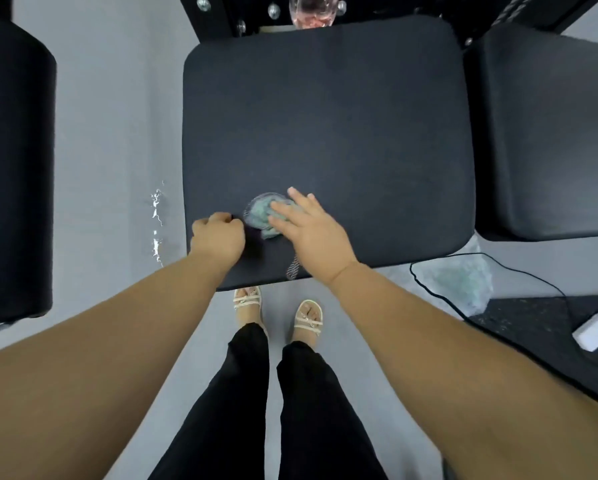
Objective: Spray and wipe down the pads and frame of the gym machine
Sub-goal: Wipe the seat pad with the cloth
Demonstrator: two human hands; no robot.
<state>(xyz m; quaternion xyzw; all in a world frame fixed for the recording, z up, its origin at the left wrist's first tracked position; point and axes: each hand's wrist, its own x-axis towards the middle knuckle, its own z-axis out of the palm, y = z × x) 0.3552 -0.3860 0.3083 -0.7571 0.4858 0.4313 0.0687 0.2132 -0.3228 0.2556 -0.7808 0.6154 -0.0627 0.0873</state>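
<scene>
A large black seat pad [325, 116] of the gym machine fills the middle of the view. A crumpled green cloth [260, 212] lies on it near the front edge. My right hand [308, 230] presses flat on the cloth with straight fingers. My left hand [217, 237] rests on the pad just left of the cloth, its fingers curled with nothing visible in them. A clear spray bottle with pink liquid [312, 12] stands on the black bolted frame [221, 15] behind the pad.
Another black pad [550, 133] sits to the right and a tall black pad [13, 168] to the left. On the grey floor are a plastic bag of green cloths [460, 282], a black cable [533, 282], a white device [597, 329] and wet streaks [157, 220].
</scene>
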